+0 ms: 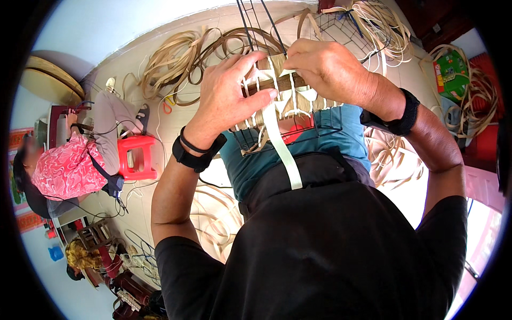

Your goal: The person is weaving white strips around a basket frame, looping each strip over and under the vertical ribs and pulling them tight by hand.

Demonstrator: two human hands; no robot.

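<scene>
A black wire frame [333, 121] rests over my lap, partly covered by a woven panel [290, 82] of tan and brown strips tied with white bands. My left hand [226, 96] grips the panel's left side, its thumb pressed on the weave at the top of a pale flat strip [282, 149]. That strip hangs down toward my waist. At the panel's far right edge, my right hand [330, 69] is closed in a pinch. What its fingertips hold is hidden. Long black wires [260, 24] of the frame stick out beyond the panel.
Coiled tan strips [176, 58] lie on the floor ahead, with more bundles [381, 26] at the far right. A red plastic stool [137, 157] stands at left, near a seated person [69, 165]. Another person [85, 256] is farther back. A green package [450, 74] sits at right.
</scene>
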